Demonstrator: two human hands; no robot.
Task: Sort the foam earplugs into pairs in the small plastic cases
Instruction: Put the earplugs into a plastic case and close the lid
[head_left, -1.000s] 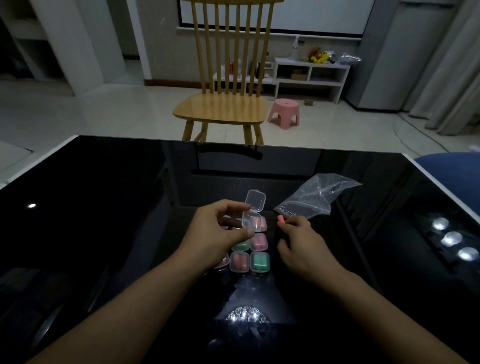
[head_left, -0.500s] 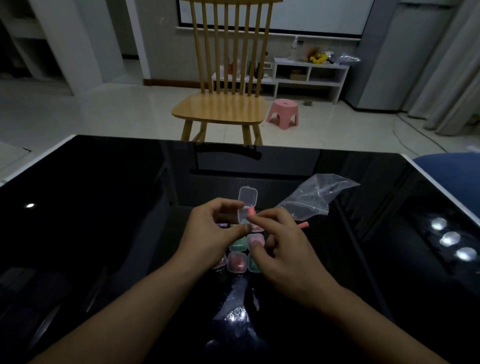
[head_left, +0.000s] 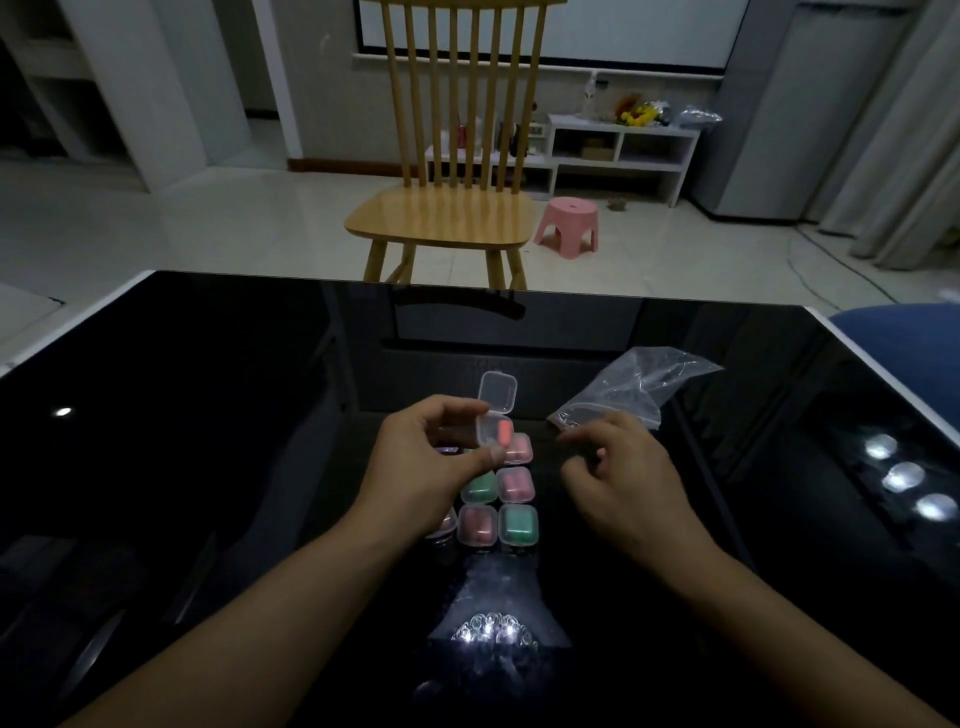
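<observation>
My left hand (head_left: 421, 467) holds a small clear case (head_left: 492, 434) just above the table, its lid (head_left: 497, 392) flipped up. One pink-orange foam earplug (head_left: 504, 431) lies inside it. Below it several closed cases stand in a tight grid on the black table (head_left: 208, 415): pink ones (head_left: 514, 484) (head_left: 477, 525) and green ones (head_left: 480, 486) (head_left: 518, 524). My left palm hides part of the grid. My right hand (head_left: 618, 478) hovers to the right of the cases, fingers curled and apart, with nothing visible in them.
A crumpled clear plastic bag (head_left: 639, 395) lies just beyond my right hand. A wooden chair (head_left: 447, 218) stands past the table's far edge, a pink stool (head_left: 567, 223) behind it. Something blue (head_left: 904, 338) sits at the right table edge.
My right hand has dropped the pink earplug into the open case and pulled back to the right, toward the bag. My left hand still holds the case in about the same place.
</observation>
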